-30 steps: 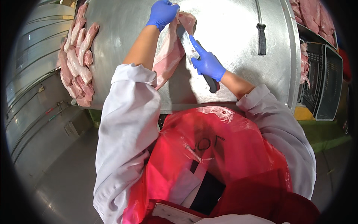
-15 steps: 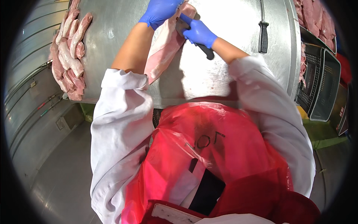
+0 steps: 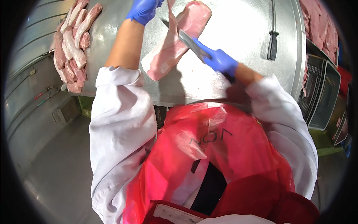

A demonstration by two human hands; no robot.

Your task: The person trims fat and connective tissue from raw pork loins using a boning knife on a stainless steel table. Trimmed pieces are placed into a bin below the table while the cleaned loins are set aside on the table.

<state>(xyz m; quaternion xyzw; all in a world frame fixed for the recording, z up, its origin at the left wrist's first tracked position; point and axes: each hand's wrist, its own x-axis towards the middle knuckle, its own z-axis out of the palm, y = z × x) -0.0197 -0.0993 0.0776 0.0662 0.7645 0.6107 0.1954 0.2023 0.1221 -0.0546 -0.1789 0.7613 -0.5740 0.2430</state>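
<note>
A long pale pink slab of meat (image 3: 194,18) lies slanting across the metal table. From it a thin strip of meat (image 3: 172,18) rises to the top edge of the picture. My blue-gloved left hand (image 3: 143,9) is closed beside that strip, its fingers partly cut off by the edge; the strip stands taut toward it. In my blue-gloved right hand (image 3: 220,60) is a knife (image 3: 192,44), its blade pointing up and left across the slab, with the tip showing past the strip. The handle is mostly hidden under the fingers.
Several cut pieces of meat (image 3: 71,46) are heaped at the table's left edge. A black-handled steel rod (image 3: 273,44) lies on the right of the metal table (image 3: 238,22). Beyond the right edge are more meat (image 3: 320,22) and a grey crate (image 3: 324,89).
My left hand has moved left, away from the slab, drawing the strip up. My right hand with the knife has come nearer and to the right. More of the slab now shows.
</note>
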